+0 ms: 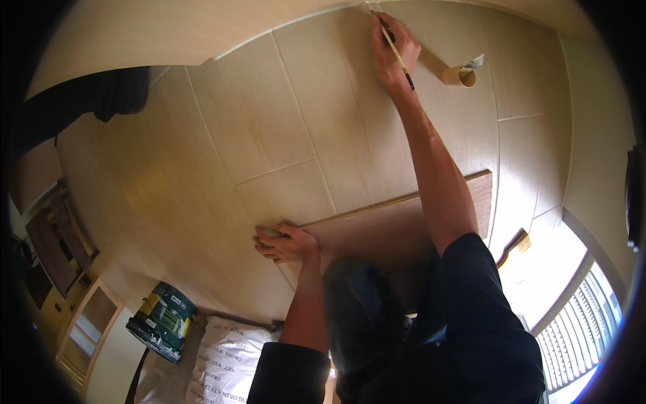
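Observation:
My right hand [396, 55] is closed round a slim paintbrush [400, 56], its tip at the white line where the tiled floor [262, 114] meets the pale upper surface [168, 30]. Just right of that hand stands a tan cylindrical cup [461, 77] with a pale item in it. Below, a long wooden plank [363, 232] lies across the tiles, partly hidden by my right arm and knee. My left hand [284, 242] rests at the plank's left end, fingers bent and apart.
A broad brush [513, 249] lies right of the plank, near a louvered grille [579, 323]. Dark fabric [87, 94] is at upper left. A green bucket [161, 320] and white sack [222, 357] sit lower left, beside wooden furniture [60, 242].

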A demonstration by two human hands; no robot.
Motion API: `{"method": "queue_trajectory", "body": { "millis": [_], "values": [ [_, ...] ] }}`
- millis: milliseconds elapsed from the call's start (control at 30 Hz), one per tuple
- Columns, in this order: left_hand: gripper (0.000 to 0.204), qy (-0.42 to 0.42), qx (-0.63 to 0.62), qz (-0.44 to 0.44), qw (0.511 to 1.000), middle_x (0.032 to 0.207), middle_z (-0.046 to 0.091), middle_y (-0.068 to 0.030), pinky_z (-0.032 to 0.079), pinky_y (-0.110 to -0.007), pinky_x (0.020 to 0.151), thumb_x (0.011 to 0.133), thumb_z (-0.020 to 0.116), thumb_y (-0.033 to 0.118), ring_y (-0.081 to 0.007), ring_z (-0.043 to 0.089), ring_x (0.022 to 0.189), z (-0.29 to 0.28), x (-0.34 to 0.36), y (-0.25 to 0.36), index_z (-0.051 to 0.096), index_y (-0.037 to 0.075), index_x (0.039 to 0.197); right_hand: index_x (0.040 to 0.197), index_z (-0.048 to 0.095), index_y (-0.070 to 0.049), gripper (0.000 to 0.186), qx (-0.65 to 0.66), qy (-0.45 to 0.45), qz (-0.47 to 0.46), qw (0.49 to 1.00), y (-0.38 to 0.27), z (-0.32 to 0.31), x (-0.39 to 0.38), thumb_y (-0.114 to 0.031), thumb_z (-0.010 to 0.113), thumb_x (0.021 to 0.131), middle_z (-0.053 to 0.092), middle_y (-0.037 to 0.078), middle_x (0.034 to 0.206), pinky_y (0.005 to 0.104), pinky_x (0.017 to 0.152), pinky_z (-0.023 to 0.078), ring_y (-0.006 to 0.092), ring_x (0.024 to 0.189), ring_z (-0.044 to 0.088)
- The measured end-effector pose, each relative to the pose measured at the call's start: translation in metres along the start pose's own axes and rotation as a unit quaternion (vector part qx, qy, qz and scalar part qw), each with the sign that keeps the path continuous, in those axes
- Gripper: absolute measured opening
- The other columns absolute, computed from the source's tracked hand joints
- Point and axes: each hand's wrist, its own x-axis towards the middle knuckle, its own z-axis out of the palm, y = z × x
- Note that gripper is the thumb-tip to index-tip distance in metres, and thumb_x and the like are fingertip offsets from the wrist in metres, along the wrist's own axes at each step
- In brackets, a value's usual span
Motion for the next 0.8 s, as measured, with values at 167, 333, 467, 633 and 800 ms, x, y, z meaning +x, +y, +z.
{"method": "queue_trajectory", "body": {
  "millis": [167,333,467,633,800],
  "values": [
    [0.064,0.004,0.006,0.002,1.0,0.16,0.026,-0.0217,0.021,-0.064,0.115,0.098,0.045,0.042,-0.0401,0.026,0.148,0.0005,0.0,0.0002,0.037,0.014,0.155,0.104,0.075,0.0,0.015,-0.012,-0.015,-0.038,0.999,0.0007,-0.0003,0.0011,-0.009,0.07,0.093,0.074,0.017,0.09,0.0377,0.073,0.058,0.029,0.077,0.071],
    [0.064,0.013,0.007,0.007,1.0,0.16,0.027,-0.0218,0.023,-0.064,0.114,0.097,0.045,0.042,-0.0399,0.027,0.147,0.0021,0.0001,-0.0015,0.037,0.015,0.155,0.103,0.076,-0.001,0.014,-0.003,0.032,-0.003,0.999,0.002,0.0021,0.0005,-0.008,0.07,0.092,0.074,0.017,0.09,0.038,0.074,0.058,0.0292,0.08,0.072],
    [0.064,0.019,0.013,0.008,1.0,0.16,0.027,-0.0216,0.024,-0.064,0.113,0.098,0.045,0.042,-0.0398,0.028,0.147,0.0039,0.0003,-0.0026,0.037,0.015,0.155,0.103,0.076,-0.001,0.014,-0.015,0.027,-0.004,1.0,0.0019,0.0007,0.0002,-0.008,0.07,0.092,0.074,0.017,0.09,0.0383,0.074,0.058,0.0292,0.081,0.072],
    [0.062,0.019,0.021,0.004,1.0,0.16,0.028,-0.0212,0.024,-0.064,0.113,0.099,0.044,0.042,-0.0394,0.029,0.147,0.0052,0.0006,-0.0033,0.038,0.016,0.155,0.103,0.076,-0.001,0.014,-0.005,0.006,-0.016,1.0,0.0011,0.0007,0.0008,-0.009,0.07,0.093,0.074,0.016,0.091,0.0382,0.074,0.058,0.029,0.08,0.072],
    [0.062,0.027,0.025,0.01,0.999,0.159,0.029,-0.0209,0.025,-0.063,0.113,0.098,0.044,0.042,-0.0391,0.03,0.146,0.0058,0.0014,-0.0032,0.038,0.016,0.154,0.103,0.076,-0.002,0.014,-0.017,0.026,0.002,1.0,0.0013,0.0001,0.0016,-0.01,0.071,0.093,0.074,0.015,0.092,0.0376,0.075,0.058,0.0283,0.081,0.071]
  ]
}}
